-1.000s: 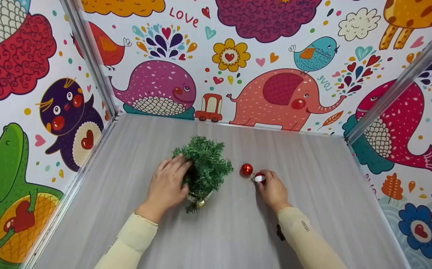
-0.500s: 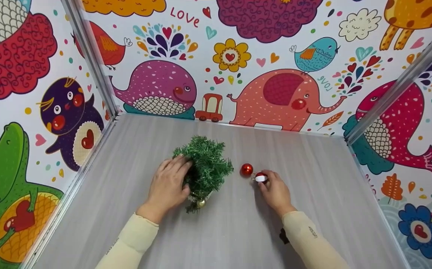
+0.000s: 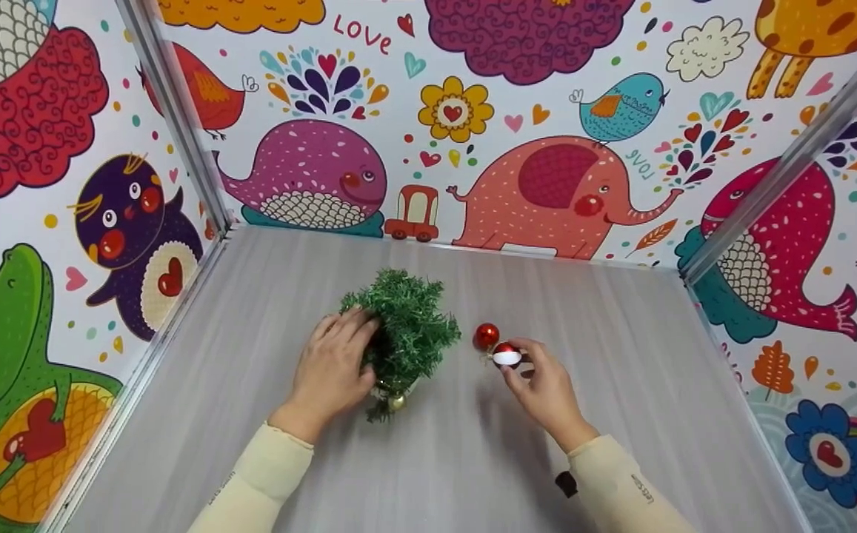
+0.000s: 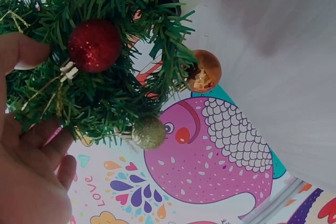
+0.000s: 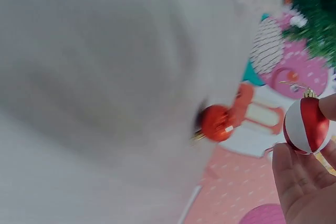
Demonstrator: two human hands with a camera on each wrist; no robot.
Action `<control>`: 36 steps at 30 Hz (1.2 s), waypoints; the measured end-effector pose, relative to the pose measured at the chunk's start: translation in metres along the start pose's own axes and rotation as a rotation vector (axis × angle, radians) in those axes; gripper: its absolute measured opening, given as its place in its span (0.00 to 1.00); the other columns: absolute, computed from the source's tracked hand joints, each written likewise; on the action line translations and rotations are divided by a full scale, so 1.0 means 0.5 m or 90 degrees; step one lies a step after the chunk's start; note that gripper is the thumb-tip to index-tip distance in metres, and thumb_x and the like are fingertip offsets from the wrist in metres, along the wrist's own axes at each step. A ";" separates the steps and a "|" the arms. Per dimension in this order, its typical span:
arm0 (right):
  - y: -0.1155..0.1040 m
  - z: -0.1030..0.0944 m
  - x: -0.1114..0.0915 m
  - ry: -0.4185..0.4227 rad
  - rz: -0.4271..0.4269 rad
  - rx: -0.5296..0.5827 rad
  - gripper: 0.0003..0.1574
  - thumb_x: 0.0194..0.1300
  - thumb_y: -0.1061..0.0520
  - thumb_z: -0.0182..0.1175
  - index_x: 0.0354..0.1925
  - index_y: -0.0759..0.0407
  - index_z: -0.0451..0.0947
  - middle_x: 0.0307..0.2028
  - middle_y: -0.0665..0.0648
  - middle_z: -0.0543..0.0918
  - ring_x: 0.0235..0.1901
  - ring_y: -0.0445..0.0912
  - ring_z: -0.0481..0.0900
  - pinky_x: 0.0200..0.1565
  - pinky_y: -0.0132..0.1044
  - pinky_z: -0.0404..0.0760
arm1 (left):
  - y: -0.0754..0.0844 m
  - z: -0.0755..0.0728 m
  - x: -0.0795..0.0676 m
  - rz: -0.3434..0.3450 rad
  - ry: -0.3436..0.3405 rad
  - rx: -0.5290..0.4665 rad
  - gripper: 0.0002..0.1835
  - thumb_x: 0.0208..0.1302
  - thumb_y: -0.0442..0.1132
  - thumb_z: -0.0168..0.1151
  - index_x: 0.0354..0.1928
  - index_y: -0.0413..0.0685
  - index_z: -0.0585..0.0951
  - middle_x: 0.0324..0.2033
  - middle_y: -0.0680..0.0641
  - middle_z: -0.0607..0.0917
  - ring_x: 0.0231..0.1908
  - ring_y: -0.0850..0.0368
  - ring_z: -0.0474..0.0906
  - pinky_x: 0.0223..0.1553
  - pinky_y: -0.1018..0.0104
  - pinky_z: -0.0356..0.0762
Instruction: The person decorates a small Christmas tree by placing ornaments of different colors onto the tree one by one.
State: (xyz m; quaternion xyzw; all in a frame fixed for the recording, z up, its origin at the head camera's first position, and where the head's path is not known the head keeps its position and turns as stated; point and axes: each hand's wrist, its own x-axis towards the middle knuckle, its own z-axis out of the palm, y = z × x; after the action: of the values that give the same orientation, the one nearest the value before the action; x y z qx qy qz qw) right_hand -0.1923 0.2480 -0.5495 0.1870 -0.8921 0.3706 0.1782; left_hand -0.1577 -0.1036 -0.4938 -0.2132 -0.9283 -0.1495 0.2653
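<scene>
red-and-white bauble (image 5: 304, 128) (gold-capped) held by right hand (image 3: 550, 392)

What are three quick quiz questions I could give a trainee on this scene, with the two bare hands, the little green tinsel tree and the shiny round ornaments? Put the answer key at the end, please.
1. Which hand holds the glossy red-and-white ball ornament?
2. True or false: the shiny plain red ball ornament lies on the grey wood-grain tabletop, apart from the little green tinsel tree.
3. In the left wrist view, what colour is the speckled round ornament nearest the thumb of the left hand? A) blue, B) red, C) silver.

Key: 1. The right hand. 2. True. 3. B.
</scene>
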 end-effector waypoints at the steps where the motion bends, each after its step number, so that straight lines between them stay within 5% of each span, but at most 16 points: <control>1: -0.011 -0.002 -0.001 0.000 -0.011 0.012 0.28 0.58 0.62 0.72 0.56 0.57 0.77 0.47 0.51 0.81 0.43 0.44 0.82 0.37 0.43 0.85 | 0.000 0.000 0.000 0.000 -0.001 0.001 0.33 0.45 0.36 0.68 0.59 0.39 0.79 0.61 0.41 0.78 0.64 0.43 0.70 0.66 0.49 0.60; 18: -0.139 -0.008 -0.007 -0.037 -0.090 0.208 0.31 0.62 0.62 0.69 0.62 0.55 0.73 0.51 0.53 0.79 0.46 0.47 0.81 0.40 0.36 0.84 | 0.000 -0.001 -0.001 0.003 -0.003 0.007 0.32 0.46 0.36 0.67 0.59 0.38 0.79 0.61 0.39 0.78 0.64 0.42 0.71 0.67 0.50 0.60; 27: -0.226 -0.018 -0.004 -0.032 -0.130 0.277 0.28 0.57 0.73 0.68 0.56 0.72 0.73 0.47 0.64 0.81 0.42 0.55 0.83 0.36 0.44 0.86 | -0.001 0.000 -0.002 0.010 0.010 -0.001 0.32 0.46 0.37 0.67 0.59 0.39 0.79 0.61 0.40 0.78 0.64 0.43 0.70 0.66 0.47 0.61; 36: -0.250 -0.008 -0.006 -0.041 -0.140 0.295 0.27 0.56 0.74 0.68 0.54 0.73 0.73 0.46 0.63 0.82 0.42 0.53 0.84 0.36 0.44 0.86 | 0.005 -0.002 -0.002 0.020 0.041 -0.010 0.30 0.47 0.40 0.67 0.57 0.40 0.80 0.59 0.40 0.79 0.63 0.43 0.72 0.66 0.49 0.62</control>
State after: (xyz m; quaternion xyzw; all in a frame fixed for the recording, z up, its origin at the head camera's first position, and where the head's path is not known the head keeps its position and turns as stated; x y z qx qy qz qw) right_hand -0.1306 0.1695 -0.4738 0.3308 -0.7628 0.5373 0.1414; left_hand -0.1553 -0.1024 -0.4932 -0.2249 -0.9146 -0.1594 0.2958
